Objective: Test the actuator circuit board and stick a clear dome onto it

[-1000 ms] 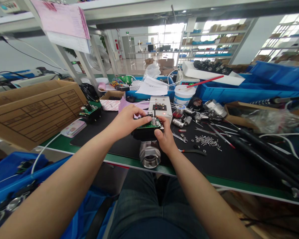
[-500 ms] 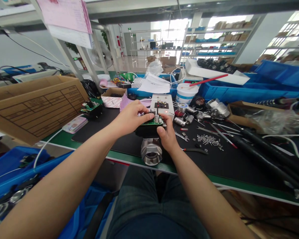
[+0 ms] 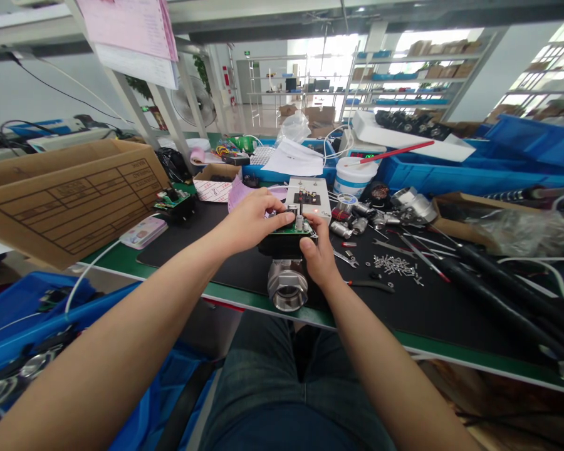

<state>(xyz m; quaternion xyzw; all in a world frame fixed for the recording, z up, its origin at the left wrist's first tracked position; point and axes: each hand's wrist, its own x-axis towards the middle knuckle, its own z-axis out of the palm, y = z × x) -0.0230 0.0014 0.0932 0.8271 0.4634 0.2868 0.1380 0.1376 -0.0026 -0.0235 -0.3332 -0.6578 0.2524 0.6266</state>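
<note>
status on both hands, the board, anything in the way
Left hand over circuit board. Right hand at its right edge. Board on black housing, above metal fitting. Left hand partly hides board.

The left hand point(image 3: 254, 216) and right hand point(image 3: 320, 257) are bare. The left arm point(image 3: 136, 319) and right arm point(image 3: 385, 344) are bare too, as far up as they show. The person wears dark blue-green trousers point(image 3: 251, 366) that look like jeans, a bit faded, with a thin seam point(image 3: 305, 389) in the middle. The top point(image 3: 294, 429) is plain dark blue.
</note>
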